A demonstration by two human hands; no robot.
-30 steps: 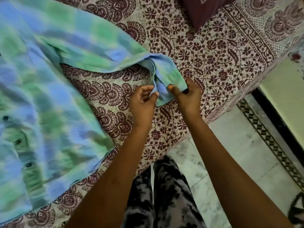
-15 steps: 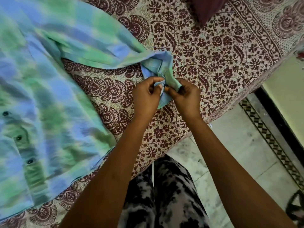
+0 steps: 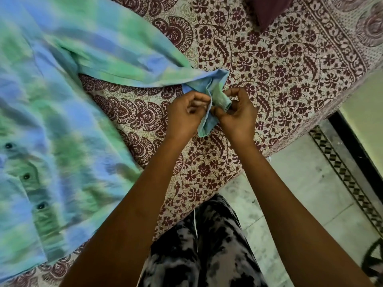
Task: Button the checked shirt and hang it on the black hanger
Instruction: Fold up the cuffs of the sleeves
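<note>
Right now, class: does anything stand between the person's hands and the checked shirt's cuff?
Nothing visible does. The left hand and right hand both already pinch the cuff of the checked shirt, above the printed bedsheet.

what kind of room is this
Likely a bedroom at home: a bed with a printed floral bedsheet, a dark maroon pillow at its top, and a tiled floor beside it.

Both hands pinch the cuff (image 3: 215, 100) of the checked shirt (image 3: 62, 121): left hand (image 3: 184, 114) and right hand (image 3: 238, 114) meet there; the shirt body sprawls left of the grip on the bed (image 3: 279, 69).
</note>
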